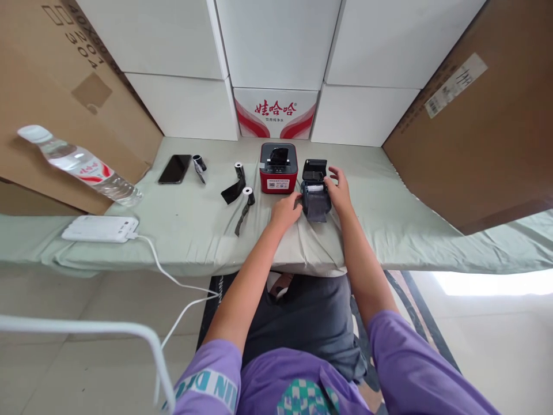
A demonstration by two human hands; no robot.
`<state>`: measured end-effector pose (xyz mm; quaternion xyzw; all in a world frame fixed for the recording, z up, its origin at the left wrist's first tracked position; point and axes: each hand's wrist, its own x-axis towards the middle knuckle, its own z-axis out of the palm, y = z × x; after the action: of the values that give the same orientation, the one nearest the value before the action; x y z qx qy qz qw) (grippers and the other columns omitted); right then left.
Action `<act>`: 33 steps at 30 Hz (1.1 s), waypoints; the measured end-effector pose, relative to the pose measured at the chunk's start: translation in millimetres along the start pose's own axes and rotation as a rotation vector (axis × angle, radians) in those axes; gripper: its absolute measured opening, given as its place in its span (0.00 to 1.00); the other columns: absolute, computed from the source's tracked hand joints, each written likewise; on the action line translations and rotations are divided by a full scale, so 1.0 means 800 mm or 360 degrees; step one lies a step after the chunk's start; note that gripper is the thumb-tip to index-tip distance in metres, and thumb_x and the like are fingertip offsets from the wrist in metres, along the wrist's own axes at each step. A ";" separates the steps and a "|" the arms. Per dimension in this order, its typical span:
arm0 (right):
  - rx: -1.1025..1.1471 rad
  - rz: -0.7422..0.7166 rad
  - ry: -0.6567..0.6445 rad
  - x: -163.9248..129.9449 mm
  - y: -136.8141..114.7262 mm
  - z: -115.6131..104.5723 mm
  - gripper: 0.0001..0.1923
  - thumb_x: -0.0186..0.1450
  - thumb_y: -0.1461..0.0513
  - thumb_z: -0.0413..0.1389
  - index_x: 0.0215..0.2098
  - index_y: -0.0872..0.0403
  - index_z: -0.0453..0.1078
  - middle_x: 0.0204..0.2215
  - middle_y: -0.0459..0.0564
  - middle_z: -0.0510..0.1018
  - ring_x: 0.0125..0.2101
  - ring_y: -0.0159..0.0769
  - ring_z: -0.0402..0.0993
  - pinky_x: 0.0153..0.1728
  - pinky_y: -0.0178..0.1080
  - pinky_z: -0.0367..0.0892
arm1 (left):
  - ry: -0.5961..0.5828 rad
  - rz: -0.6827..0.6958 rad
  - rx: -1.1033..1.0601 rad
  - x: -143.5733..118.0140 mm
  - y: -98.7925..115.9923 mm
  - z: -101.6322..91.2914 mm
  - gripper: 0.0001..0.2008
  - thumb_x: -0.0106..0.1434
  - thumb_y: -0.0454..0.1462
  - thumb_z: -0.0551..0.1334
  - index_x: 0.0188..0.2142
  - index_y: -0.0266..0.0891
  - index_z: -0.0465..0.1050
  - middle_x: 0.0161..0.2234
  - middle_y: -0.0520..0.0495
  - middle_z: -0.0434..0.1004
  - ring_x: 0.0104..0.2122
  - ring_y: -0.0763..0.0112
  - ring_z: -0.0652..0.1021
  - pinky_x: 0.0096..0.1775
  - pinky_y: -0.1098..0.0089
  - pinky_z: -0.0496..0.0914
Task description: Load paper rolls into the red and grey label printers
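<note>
A small black portable printer (317, 202) sits on the cloth with its lid (315, 167) raised. Inside it is a white paper roll (315, 188), and dark paper hangs out over the front. My left hand (286, 211) is at the printer's left side, with curved fingertips against its edge. On the opposite side, my right hand (340, 190) grips the right edge near the lid hinge, thumb and fingers bent. Just left of the portable printer stands a red and black desktop printer (279, 170), with a strip of black paper coming out of its top.
Partly unrolled black paper rolls (248, 196) lie left of the printers. Farther left are a phone (175, 169), a white power bank (100, 228) with a cable, and a water bottle (88, 167). Cardboard boxes (484, 115) stand at both sides, white boxes (276, 46) behind.
</note>
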<state>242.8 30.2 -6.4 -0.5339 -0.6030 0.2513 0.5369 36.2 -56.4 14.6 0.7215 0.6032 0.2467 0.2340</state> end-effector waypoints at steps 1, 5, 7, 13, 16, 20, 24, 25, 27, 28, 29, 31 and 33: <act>0.0096 0.0038 -0.0013 0.003 0.003 0.003 0.29 0.62 0.50 0.59 0.61 0.46 0.68 0.64 0.54 0.73 0.61 0.50 0.69 0.66 0.57 0.62 | -0.0004 -0.0001 0.0006 0.000 0.000 0.000 0.22 0.70 0.36 0.56 0.61 0.49 0.72 0.57 0.49 0.81 0.57 0.56 0.80 0.57 0.59 0.73; 0.0310 0.0134 -0.0111 0.012 0.010 0.012 0.34 0.63 0.50 0.57 0.66 0.45 0.63 0.66 0.53 0.70 0.64 0.48 0.68 0.67 0.54 0.62 | -0.0001 0.0003 0.0030 -0.001 -0.001 0.000 0.22 0.70 0.36 0.56 0.61 0.49 0.72 0.56 0.48 0.82 0.56 0.55 0.80 0.56 0.59 0.73; 0.0158 0.0072 -0.0098 0.010 0.009 0.011 0.30 0.61 0.55 0.56 0.62 0.46 0.67 0.64 0.54 0.72 0.62 0.48 0.70 0.65 0.55 0.64 | 0.0001 0.0011 0.0042 -0.001 -0.001 0.000 0.22 0.70 0.36 0.56 0.61 0.49 0.72 0.56 0.48 0.82 0.56 0.55 0.80 0.56 0.59 0.73; -0.0770 -0.0204 -0.0040 -0.007 -0.015 -0.002 0.11 0.62 0.62 0.54 0.35 0.51 0.79 0.53 0.59 0.77 0.58 0.53 0.68 0.65 0.60 0.60 | 0.0018 0.0039 0.0081 -0.002 -0.003 0.002 0.22 0.70 0.37 0.56 0.61 0.49 0.73 0.55 0.48 0.83 0.54 0.54 0.81 0.54 0.59 0.74; -0.0990 -0.0190 -0.0121 -0.012 -0.031 -0.005 0.12 0.65 0.62 0.53 0.35 0.51 0.81 0.57 0.58 0.76 0.59 0.57 0.64 0.62 0.61 0.63 | 0.0015 0.0037 0.0094 -0.002 -0.003 0.003 0.21 0.70 0.37 0.56 0.61 0.50 0.72 0.55 0.48 0.83 0.54 0.54 0.81 0.53 0.60 0.74; -0.1068 -0.0164 -0.0228 -0.014 -0.040 -0.007 0.10 0.63 0.61 0.55 0.31 0.51 0.79 0.59 0.57 0.76 0.60 0.63 0.62 0.58 0.66 0.64 | 0.0003 0.0030 0.0116 -0.002 -0.003 0.002 0.22 0.70 0.37 0.56 0.61 0.49 0.72 0.55 0.48 0.83 0.54 0.55 0.81 0.53 0.60 0.74; -0.0659 -0.0173 -0.0141 -0.009 -0.024 -0.002 0.11 0.61 0.61 0.54 0.40 0.51 0.77 0.56 0.58 0.77 0.58 0.55 0.67 0.62 0.61 0.63 | -0.0005 0.0039 0.0108 -0.002 -0.002 0.002 0.22 0.70 0.37 0.56 0.61 0.49 0.73 0.56 0.48 0.83 0.54 0.54 0.81 0.54 0.60 0.74; -0.0485 -0.0141 -0.0109 -0.006 -0.018 0.000 0.13 0.61 0.60 0.55 0.44 0.50 0.75 0.56 0.57 0.77 0.58 0.52 0.69 0.62 0.58 0.64 | -0.0006 0.0040 0.0104 -0.003 -0.002 0.002 0.22 0.70 0.37 0.56 0.61 0.49 0.73 0.56 0.48 0.82 0.54 0.54 0.81 0.54 0.59 0.74; -0.0139 -0.0032 -0.0072 -0.001 -0.008 0.006 0.19 0.61 0.58 0.56 0.50 0.49 0.69 0.56 0.54 0.76 0.59 0.48 0.70 0.63 0.54 0.64 | -0.0004 0.0039 0.0100 -0.003 -0.002 0.002 0.22 0.70 0.37 0.56 0.61 0.49 0.73 0.56 0.48 0.82 0.55 0.54 0.81 0.55 0.59 0.74; 0.0011 0.0027 -0.0075 0.002 -0.005 0.008 0.21 0.61 0.56 0.57 0.53 0.47 0.66 0.58 0.53 0.75 0.60 0.46 0.70 0.64 0.53 0.64 | -0.0005 0.0038 0.0097 -0.003 -0.002 0.002 0.22 0.70 0.37 0.56 0.61 0.49 0.72 0.56 0.48 0.82 0.55 0.54 0.81 0.55 0.59 0.73; 0.0136 0.0081 -0.0089 0.005 -0.004 0.009 0.24 0.61 0.54 0.57 0.55 0.46 0.64 0.60 0.52 0.74 0.62 0.45 0.69 0.64 0.52 0.64 | -0.0009 0.0036 0.0094 -0.003 -0.002 0.001 0.22 0.70 0.37 0.56 0.61 0.49 0.72 0.56 0.48 0.82 0.56 0.54 0.80 0.56 0.59 0.73; 0.0288 0.0169 -0.0118 0.008 -0.005 0.008 0.28 0.62 0.50 0.57 0.59 0.44 0.60 0.61 0.51 0.74 0.62 0.44 0.69 0.64 0.51 0.64 | -0.0016 0.0032 0.0086 -0.004 -0.001 0.001 0.22 0.70 0.37 0.56 0.62 0.49 0.72 0.57 0.48 0.82 0.56 0.54 0.80 0.57 0.59 0.73; 0.0315 0.0217 -0.0104 0.008 -0.010 0.002 0.29 0.64 0.47 0.55 0.61 0.42 0.60 0.60 0.51 0.75 0.61 0.45 0.70 0.62 0.52 0.67 | -0.0026 0.0023 0.0082 -0.004 0.000 -0.001 0.22 0.70 0.37 0.56 0.62 0.49 0.72 0.57 0.47 0.82 0.56 0.54 0.80 0.57 0.58 0.73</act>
<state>239.2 33.8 2.6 -0.5097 -0.5547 0.3627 0.5486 35.2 -59.7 14.4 0.7335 0.6023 0.2268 0.2184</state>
